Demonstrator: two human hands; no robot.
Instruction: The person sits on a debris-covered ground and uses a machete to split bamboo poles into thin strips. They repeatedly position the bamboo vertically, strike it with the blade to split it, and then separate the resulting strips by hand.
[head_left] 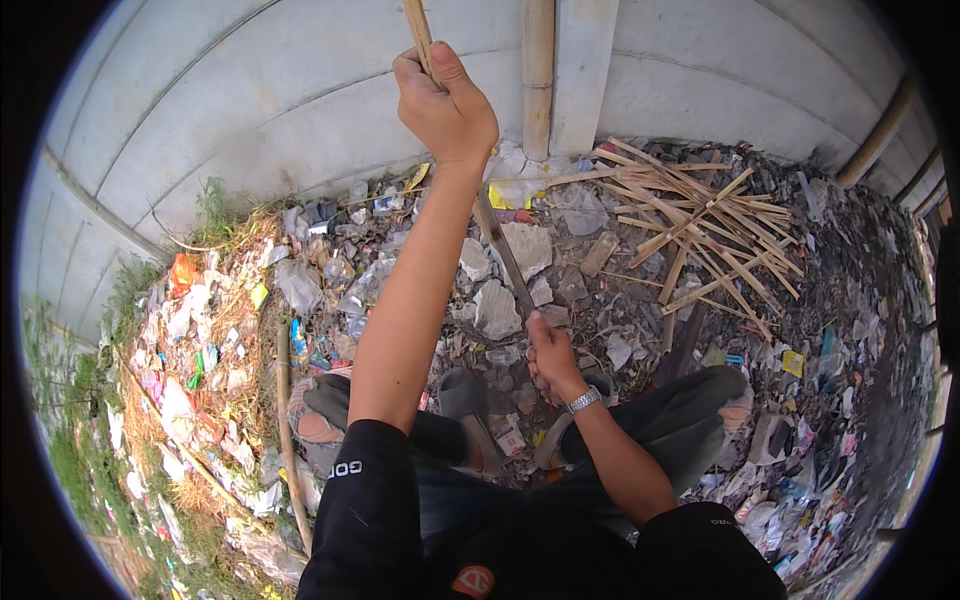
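Note:
My left hand [447, 105] is raised in front of the wall, its fingers wrapped round a pale bamboo stick [418, 28]. The stick runs up out of the picture, and the hand and forearm hide its lower part. Lower down, between my knees, my right hand [553, 358] grips the handle of a machete [508, 255]. Its long dark blade points up and away, the far end close to my left forearm. Beyond the right hand lies a loose heap of split bamboo strips [700, 215], crossing one another on the ground.
A pale panel wall [330, 95] with an upright bamboo pole [537, 80] closes off the far side. Broken stone lumps [497, 310] sit ahead of my feet. Litter [200, 370] covers the ground at left and right. A long pole [288, 440] lies beside my left knee.

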